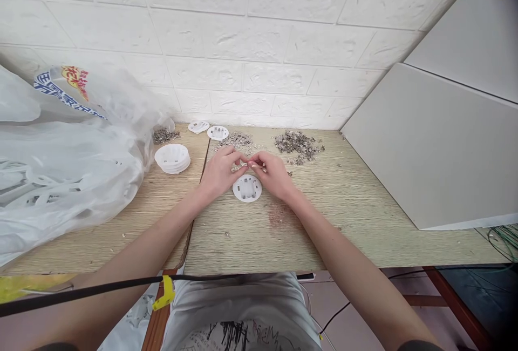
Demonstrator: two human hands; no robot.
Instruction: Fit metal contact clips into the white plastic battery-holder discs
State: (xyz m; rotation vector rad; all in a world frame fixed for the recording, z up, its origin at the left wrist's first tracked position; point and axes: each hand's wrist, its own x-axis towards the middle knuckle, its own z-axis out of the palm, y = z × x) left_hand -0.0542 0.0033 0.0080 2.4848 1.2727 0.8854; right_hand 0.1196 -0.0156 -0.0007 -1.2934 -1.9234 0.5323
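My left hand (225,168) and my right hand (270,171) meet fingertip to fingertip over the table, both pinched closed. Whatever lies between the fingers is too small to make out; a thin pale sliver shows at the right fingertips. Just below them a round white plastic disc (247,188) lies flat, with small metal pieces set around its square middle. Behind my left hand spreads a heap of small shiny metal pieces (238,139). A darker heap of metal clips (297,144) lies beyond my right hand.
A stack of white discs (172,159) stands at the left, with two more discs, one a white disc (218,133), near the wall. A large plastic bag (81,162) fills the left side. A grey panel (429,146) leans at the right. A black cable (121,285) crosses in front.
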